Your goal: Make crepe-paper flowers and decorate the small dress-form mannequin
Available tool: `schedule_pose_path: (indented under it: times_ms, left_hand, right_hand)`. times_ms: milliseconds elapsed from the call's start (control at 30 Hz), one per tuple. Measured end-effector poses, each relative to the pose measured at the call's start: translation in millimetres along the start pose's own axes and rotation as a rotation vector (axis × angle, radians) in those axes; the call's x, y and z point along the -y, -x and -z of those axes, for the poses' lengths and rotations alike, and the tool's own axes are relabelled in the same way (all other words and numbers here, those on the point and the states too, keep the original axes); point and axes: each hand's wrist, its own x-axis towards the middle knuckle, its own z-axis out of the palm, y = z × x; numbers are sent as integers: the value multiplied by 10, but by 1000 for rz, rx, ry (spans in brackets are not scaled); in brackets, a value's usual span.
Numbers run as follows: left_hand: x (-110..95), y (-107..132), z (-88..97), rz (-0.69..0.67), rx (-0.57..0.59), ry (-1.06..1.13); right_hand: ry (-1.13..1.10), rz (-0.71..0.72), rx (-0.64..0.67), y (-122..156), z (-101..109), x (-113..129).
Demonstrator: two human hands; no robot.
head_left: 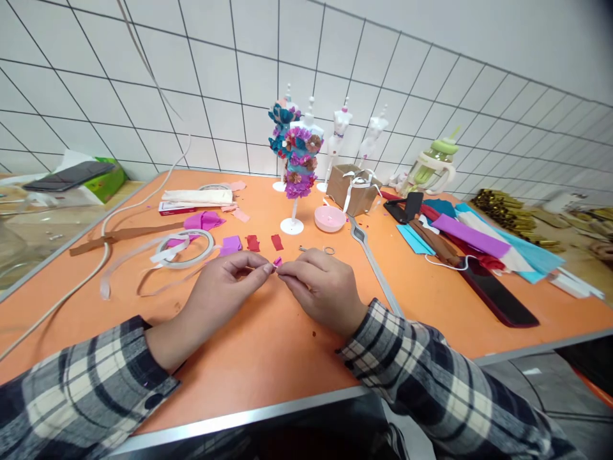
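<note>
Over the middle of the orange table my left hand (230,284) and my right hand (325,287) meet fingertip to fingertip. Both are closed in a pinch on a small piece of pink-purple paper (278,262); a thin pale strip seems to run from it, though the fingers hide most. Just beyond lie red paper pieces (253,243) and a purple paper piece (230,246). Scissors, mostly hidden behind my right hand, show a ring handle (328,250). To the left rests a roll of clear tape (184,249).
A small dress form with paper flowers (301,160) stands at the back, beside a pink bowl (329,218) and a cardboard box (354,190). At right are folded crepe papers (472,235), a phone (498,291) and a bottle (433,167). A white cable (103,239) crosses the left side.
</note>
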Motion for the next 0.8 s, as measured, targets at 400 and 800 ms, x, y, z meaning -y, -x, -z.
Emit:
schedule_pose_path:
  times_ms: [400,800]
  left_hand:
    - [9,32,-38,-116,32,-122]
    - [127,-15,89,-699,146,-538]
  right_hand:
    - [83,25,80,19,-22,-50]
    - [-188,-121,121,-22,-25,-135]
